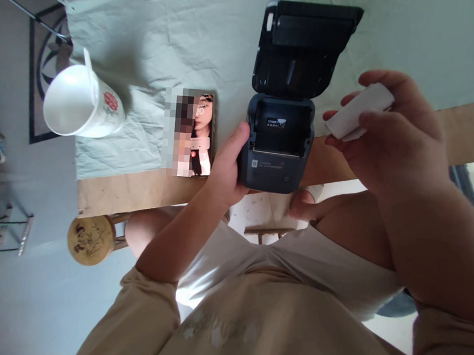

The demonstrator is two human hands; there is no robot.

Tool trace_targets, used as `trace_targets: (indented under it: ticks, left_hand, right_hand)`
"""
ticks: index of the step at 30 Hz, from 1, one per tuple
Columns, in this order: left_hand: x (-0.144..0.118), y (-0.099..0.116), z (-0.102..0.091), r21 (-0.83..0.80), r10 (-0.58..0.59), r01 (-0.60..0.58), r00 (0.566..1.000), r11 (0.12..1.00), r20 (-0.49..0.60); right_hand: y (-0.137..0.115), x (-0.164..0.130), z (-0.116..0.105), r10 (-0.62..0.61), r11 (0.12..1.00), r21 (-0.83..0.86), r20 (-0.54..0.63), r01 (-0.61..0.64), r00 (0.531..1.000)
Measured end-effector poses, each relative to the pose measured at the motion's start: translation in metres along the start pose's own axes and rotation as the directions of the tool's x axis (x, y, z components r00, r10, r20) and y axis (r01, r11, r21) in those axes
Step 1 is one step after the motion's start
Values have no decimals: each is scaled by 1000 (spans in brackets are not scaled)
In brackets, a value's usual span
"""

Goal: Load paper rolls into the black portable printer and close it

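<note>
A dark portable label printer [276, 172] is tilted over the table edge with its lid [299, 68] swung up and back. Its paper compartment lies exposed, with a small printed sticker inside and no roll in it. My left hand [231, 169] grips the printer's left side, thumb on the upper edge. To the right of the printer, my right hand [402, 129] holds a small white paper roll [361, 110] between thumb and fingers, apart from the printer. Part of the roll is covered by the thumb.
A lit phone [202, 137] lies left of the printer, partly pixelated. Farther left stands a white cup [74, 101] with a red flower and a handle-like stick in it. A pale green cloth [149, 41] covers the wooden table [118, 193]. A round stool [90, 240] stands below.
</note>
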State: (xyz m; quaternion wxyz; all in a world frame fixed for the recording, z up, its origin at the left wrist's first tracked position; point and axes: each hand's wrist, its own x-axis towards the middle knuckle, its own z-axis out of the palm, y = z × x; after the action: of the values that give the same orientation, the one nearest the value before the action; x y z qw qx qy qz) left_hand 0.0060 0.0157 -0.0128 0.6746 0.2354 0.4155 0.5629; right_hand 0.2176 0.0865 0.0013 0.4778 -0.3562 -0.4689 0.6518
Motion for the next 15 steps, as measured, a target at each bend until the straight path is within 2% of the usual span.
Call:
trace_targets:
  ticks: [5, 7, 9, 11, 13, 15]
  left_hand:
    - [1, 1, 1, -33, -10, 9, 1000, 999, -16]
    - [1, 1, 1, -45, -33, 32, 999, 998, -14]
    - [0, 1, 1, -43, -48, 47, 999, 998, -15]
    - [-1, 1, 2, -46, -34, 33, 999, 998, -25]
    - [-2, 1, 3, -46, -17, 15, 1000, 999, -26]
    - [-3, 2, 4, -28, 5, -6, 1000, 1000, -26]
  right_hand:
    - [6, -2, 2, -114, 985, -137, -30, 109, 993]
    - [8, -3, 2, -245, 941, -246, -20, 233, 969]
    - [7, -5, 4, -438, 836, -354, 31, 419, 899]
    - [5, -7, 9, -578, 719, -412, 96, 561, 811]
    - [4, -11, 17, -659, 632, -416, 156, 654, 736]
    - [3, -14, 25, -670, 594, -409, 225, 693, 708]
